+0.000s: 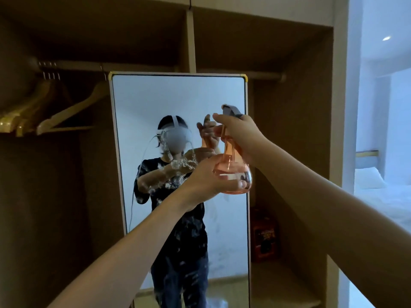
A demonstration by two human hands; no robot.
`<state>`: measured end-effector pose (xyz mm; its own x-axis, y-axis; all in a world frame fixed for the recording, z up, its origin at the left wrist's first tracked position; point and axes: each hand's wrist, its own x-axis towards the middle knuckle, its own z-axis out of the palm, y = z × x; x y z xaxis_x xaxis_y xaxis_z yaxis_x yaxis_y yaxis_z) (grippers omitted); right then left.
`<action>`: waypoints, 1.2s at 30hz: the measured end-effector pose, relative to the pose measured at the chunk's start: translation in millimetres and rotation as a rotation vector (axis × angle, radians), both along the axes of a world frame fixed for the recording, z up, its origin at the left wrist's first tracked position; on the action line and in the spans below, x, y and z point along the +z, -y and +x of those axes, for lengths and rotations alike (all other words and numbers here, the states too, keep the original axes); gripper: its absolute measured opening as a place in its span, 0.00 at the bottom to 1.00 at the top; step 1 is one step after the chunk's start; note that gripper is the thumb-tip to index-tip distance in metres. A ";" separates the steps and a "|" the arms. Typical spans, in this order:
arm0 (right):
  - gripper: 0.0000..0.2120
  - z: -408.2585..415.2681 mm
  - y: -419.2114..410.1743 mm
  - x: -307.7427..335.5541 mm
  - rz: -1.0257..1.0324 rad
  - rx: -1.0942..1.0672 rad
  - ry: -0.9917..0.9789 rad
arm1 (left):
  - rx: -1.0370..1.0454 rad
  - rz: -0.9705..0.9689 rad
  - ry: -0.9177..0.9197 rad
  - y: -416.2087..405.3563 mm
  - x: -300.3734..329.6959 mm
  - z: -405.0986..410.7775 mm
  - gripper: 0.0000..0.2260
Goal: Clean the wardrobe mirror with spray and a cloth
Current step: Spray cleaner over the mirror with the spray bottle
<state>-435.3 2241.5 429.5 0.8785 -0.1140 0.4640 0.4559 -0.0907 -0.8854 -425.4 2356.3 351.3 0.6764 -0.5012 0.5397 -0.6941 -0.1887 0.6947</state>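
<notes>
A tall mirror (155, 103) with a pale frame stands inside the open wardrobe, streaked with wet droplets across its middle and lower part. An orange see-through spray bottle (232, 172) with a grey trigger head is held up in front of the mirror's right half. My right hand (240, 132) grips the bottle's neck at the trigger. My left hand (209, 178) cups the bottle's round base from below, thumb curled round its underside. No cloth shows in view.
Wooden hangers (55, 107) hang on the rail at the left. A red box (264, 238) sits on the wardrobe floor behind the mirror's right edge. A white bed (382, 196) lies beyond the wardrobe's right side panel.
</notes>
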 end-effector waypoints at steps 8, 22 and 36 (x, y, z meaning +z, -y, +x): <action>0.12 6.0 1.0 0.6 -0.085 -0.199 0.105 | 0.046 0.064 0.065 8.5 0.4 6.8 0.17; 0.13 5.6 -0.2 -8.1 -0.073 -0.213 0.146 | 0.061 0.078 0.084 5.2 -5.6 6.3 0.19; 0.16 14.6 -45.5 -9.8 -0.072 -0.175 0.147 | 0.105 0.019 0.016 -38.2 -7.3 -10.0 0.12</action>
